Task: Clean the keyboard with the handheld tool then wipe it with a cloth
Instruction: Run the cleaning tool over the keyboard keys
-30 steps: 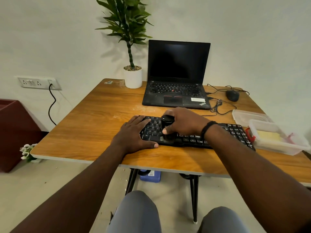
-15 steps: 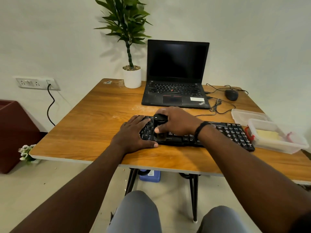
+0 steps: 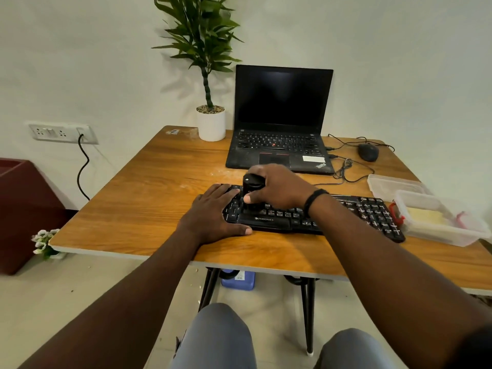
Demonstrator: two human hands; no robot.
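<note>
A black keyboard point(image 3: 359, 211) lies along the front of the wooden table point(image 3: 159, 198). My right hand point(image 3: 279, 187) grips a black cylindrical handheld tool point(image 3: 252, 187), held upright with its lower end on the keys near the keyboard's left part. My left hand point(image 3: 213, 214) rests flat on the keyboard's left end, thumb against its front edge. A yellow cloth point(image 3: 426, 217) lies inside a clear plastic box point(image 3: 439, 235) at the keyboard's right end.
An open black laptop point(image 3: 279, 145) stands behind the keyboard, with a potted plant point(image 3: 211, 123) to its left and a mouse point(image 3: 368, 151) with loose cables to its right. A clear lid point(image 3: 391, 185) lies behind the box. My knees show below the table edge.
My right hand has slid the tool leftwards along the keyboard, towards my left hand. The left hand has stayed put.
</note>
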